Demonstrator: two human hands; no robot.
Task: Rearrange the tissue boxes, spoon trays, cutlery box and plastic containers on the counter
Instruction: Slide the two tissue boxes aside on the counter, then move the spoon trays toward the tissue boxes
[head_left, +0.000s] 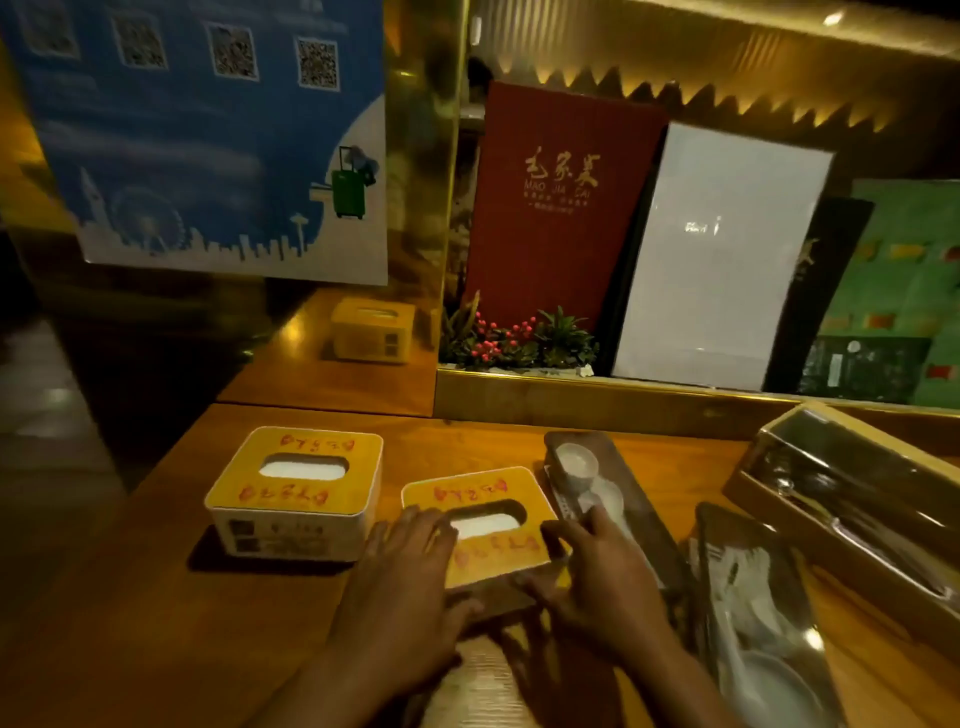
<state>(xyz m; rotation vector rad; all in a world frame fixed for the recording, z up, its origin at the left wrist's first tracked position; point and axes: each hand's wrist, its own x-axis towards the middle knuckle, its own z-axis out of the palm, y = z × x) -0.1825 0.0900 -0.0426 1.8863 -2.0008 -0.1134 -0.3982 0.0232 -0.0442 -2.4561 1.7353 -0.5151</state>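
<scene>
Two yellow-topped tissue boxes sit on the wooden counter (156, 597). The left tissue box (296, 488) stands alone. The nearer tissue box (493, 504) is tilted, gripped on its left side by my left hand (410, 577) and on its right side by my right hand (597, 577). Just right of it lies a dark spoon tray (628, 499) with white spoons. A second spoon tray (758, 623) lies at the lower right. A long cutlery box (852, 499) with a clear lid sits at the far right. A third tissue box (373, 330) stands further back.
Behind the counter stand a red menu (556, 208), a white board (717, 249) and a small plant with red berries (514, 338). A blue poster (208, 140) hangs at the back left. The counter's left edge drops to a dark floor.
</scene>
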